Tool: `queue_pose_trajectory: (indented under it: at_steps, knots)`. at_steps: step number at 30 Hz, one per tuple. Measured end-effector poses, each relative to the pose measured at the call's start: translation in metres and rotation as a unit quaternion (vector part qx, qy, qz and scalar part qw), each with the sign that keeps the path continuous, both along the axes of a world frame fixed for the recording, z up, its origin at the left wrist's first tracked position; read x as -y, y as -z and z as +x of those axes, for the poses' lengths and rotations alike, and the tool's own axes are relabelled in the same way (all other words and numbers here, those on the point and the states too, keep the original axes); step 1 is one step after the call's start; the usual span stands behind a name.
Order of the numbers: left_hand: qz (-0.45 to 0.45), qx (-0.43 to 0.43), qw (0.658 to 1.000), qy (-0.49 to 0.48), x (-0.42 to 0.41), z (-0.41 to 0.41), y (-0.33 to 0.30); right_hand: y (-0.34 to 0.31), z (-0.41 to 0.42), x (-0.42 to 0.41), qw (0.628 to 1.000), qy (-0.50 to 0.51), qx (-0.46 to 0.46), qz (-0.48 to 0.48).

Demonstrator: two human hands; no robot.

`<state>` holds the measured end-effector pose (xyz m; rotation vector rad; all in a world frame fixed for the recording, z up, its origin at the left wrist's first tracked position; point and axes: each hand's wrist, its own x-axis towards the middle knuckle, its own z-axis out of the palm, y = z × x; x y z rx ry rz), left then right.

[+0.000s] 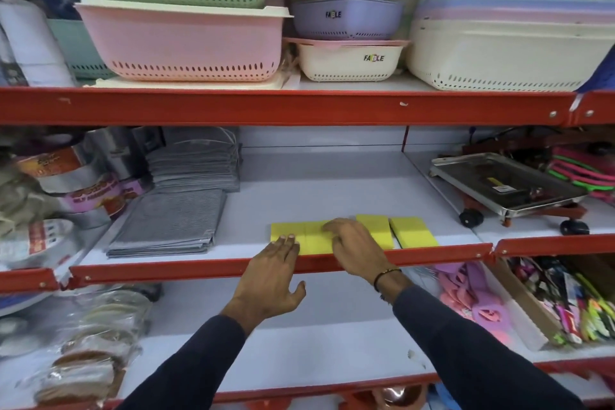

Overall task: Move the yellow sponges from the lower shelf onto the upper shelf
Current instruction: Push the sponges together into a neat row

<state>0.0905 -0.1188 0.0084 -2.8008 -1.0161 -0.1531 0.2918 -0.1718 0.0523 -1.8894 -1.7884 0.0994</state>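
Observation:
Several flat yellow sponges (412, 232) lie in a row near the front edge of the middle shelf (332, 183). My left hand (269, 276) reaches over the red shelf lip, fingertips resting on the leftmost sponge (283, 230). My right hand (357, 250) lies palm down across the sponges in the middle of the row, fingers spread, wrist wearing a dark bracelet. Neither hand is closed around a sponge. The lower shelf (332, 343) beneath my arms shows bare white board between them.
Grey mesh cloths (169, 223) are stacked left of the sponges, tape rolls (66, 176) further left. A steel tray on wheels (506, 186) stands to the right. Plastic baskets (186, 43) fill the top shelf. Packaged items (565, 303) sit at lower right.

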Motion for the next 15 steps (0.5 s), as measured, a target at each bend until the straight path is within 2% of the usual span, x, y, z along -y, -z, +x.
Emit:
queue_pose_trajectory:
  at_steps: [2,5,7,9,15]
  knots:
    - [0.006,0.002,1.000,0.000,-0.001,0.001,0.000,-0.008,0.027,0.008,0.997,0.068,0.030,0.018]
    - [0.012,0.005,1.000,-0.007,0.001,0.003,0.000,-0.009,0.056,0.028,0.985,0.133,0.097,-0.055]
    - [0.004,0.005,1.000,-0.009,0.002,0.005,0.000,0.001,0.059,0.040,0.983,0.116,0.112,-0.085]
    - [0.000,0.007,1.000,-0.012,0.002,0.004,-0.001,0.011,0.057,0.045,0.989,0.089,0.102,-0.064]
    - [-0.009,0.010,1.000,-0.021,0.006,0.005,0.000,0.026,0.036,0.041,0.994,0.091,0.062,-0.025]
